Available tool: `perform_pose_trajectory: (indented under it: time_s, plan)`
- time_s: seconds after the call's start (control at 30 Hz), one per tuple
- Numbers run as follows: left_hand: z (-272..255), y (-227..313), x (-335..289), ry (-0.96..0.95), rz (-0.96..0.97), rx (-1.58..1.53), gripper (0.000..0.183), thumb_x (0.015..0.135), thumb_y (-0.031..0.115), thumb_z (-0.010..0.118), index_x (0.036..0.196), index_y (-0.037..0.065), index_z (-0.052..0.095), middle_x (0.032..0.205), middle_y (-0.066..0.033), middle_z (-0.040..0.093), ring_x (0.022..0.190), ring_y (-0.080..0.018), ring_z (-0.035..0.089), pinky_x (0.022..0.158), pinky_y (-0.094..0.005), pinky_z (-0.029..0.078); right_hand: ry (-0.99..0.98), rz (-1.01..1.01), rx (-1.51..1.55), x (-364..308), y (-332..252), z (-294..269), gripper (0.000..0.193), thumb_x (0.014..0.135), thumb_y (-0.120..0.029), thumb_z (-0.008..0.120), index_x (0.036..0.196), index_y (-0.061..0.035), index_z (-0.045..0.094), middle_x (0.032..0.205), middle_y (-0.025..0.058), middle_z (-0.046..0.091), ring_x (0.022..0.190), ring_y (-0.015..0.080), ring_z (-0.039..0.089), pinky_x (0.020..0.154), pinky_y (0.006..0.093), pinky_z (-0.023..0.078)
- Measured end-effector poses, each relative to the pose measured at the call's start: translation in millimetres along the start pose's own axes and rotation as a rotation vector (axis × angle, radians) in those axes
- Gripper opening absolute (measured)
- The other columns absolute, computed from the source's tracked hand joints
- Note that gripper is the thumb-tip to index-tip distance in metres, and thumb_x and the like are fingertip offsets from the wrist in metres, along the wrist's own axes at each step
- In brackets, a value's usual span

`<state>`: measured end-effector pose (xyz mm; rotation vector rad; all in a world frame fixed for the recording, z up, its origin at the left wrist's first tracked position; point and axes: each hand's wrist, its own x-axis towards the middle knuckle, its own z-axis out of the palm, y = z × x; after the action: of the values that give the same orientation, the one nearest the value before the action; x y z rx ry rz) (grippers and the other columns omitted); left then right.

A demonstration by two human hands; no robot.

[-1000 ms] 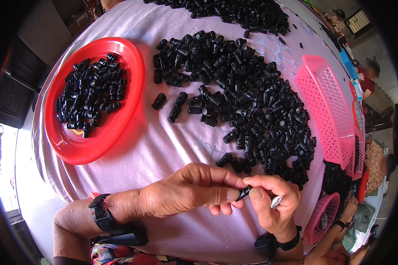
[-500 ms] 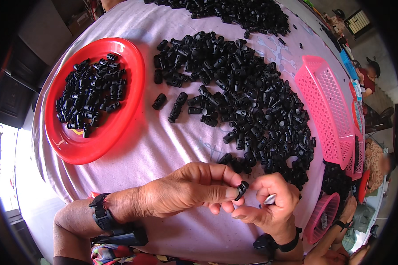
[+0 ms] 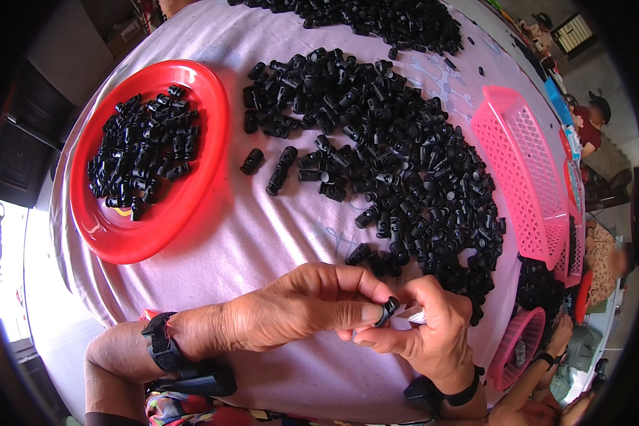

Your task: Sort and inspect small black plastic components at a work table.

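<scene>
Between the thumb and fingers of my left hand [image 3: 316, 305] is a small black plastic cord lock [image 3: 388, 308]. My right hand [image 3: 433, 323] is closed around a small, pale, pointed piece [image 3: 409, 315], whose kind I cannot make out. That piece reaches toward the cord lock, and the two seem to touch. Just beyond my hands a big heap of black cord locks [image 3: 405, 163] spreads over the pink cloth. At the left, a red plastic tray [image 3: 92, 234] carries many similar black pieces.
A second black heap [image 3: 376, 21] lies at the far edge. Pink perforated baskets [image 3: 525, 177] stand along the right side, with a round pink basket [image 3: 518, 348] nearer. A co-worker's hand [image 3: 561, 335] shows at the lower right. Other people sit beyond the baskets.
My right hand has moved left, up against the cord lock in my left hand. The pale piece in it now shows more and points at the cord lock.
</scene>
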<state>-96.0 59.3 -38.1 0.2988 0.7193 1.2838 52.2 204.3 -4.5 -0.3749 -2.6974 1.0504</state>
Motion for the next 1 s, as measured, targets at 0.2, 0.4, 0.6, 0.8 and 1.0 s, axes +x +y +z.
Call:
perform_pose_trajectory:
  time_s: [0.2, 0.4, 0.6, 0.8, 1.0]
  plan:
    - [-0.8, -2.6, 2.0, -0.003, -0.007, -0.003, 0.023, 0.094, 0.008, 0.058, 0.116, 0.001, 0.058, 0.104, 0.0008, 0.059, 0.097, -0.0059, 0.053, 0.084, -0.0222, 0.044, 0.007, -0.022, -0.057, -0.1, -0.4, -0.2, 0.053, 0.065, -0.049, 0.082, 0.082, -0.0053, 0.059, 0.069, 0.0053, 0.060, 0.055, 0.0198, 0.063, 0.047, 0.0307, 0.049]
    - [-1.7, -3.0, 2.6, -0.023, -0.004, 0.002, 0.023, 0.094, 0.009, 0.057, 0.116, 0.001, 0.058, 0.104, 0.0008, 0.059, 0.099, -0.0060, 0.052, 0.087, -0.0232, 0.042, 0.025, -0.077, -0.126, -0.3, 2.8, 0.8, 0.053, 0.066, -0.051, 0.080, 0.076, -0.0056, 0.055, 0.063, 0.0052, 0.059, 0.052, 0.0190, 0.062, 0.044, 0.0306, 0.048]
    - [-2.1, -4.7, 2.6, -0.028, -0.005, -0.006, 0.023, 0.094, 0.010, 0.057, 0.116, 0.002, 0.058, 0.106, 0.0007, 0.058, 0.100, -0.0066, 0.051, 0.088, -0.0241, 0.042, 0.033, -0.104, -0.190, -1.7, 1.4, -0.2, 0.056, 0.065, -0.052, 0.081, 0.071, -0.0050, 0.051, 0.059, 0.0053, 0.058, 0.050, 0.0185, 0.061, 0.045, 0.0301, 0.048]
    - [-2.5, -3.9, 2.1, -0.029, -0.007, -0.012, 0.024, 0.094, 0.009, 0.056, 0.117, 0.002, 0.057, 0.107, 0.0004, 0.058, 0.101, -0.0070, 0.052, 0.089, -0.0241, 0.041, 0.046, -0.138, -0.230, -1.0, 3.9, 1.2, 0.057, 0.065, -0.053, 0.080, 0.069, -0.0057, 0.049, 0.058, 0.0048, 0.056, 0.049, 0.0183, 0.060, 0.044, 0.0300, 0.047]
    - [0.0, -6.3, 5.0, -0.031, 0.028, 0.002, 0.022, 0.095, 0.011, 0.057, 0.115, 0.003, 0.058, 0.100, 0.0017, 0.058, 0.091, -0.0053, 0.050, 0.081, -0.0219, 0.042, 0.052, -0.119, -0.215, -2.1, 1.9, -1.4, 0.057, 0.066, -0.053, 0.080, 0.068, -0.0060, 0.048, 0.057, 0.0047, 0.056, 0.048, 0.0179, 0.060, 0.044, 0.0296, 0.047]
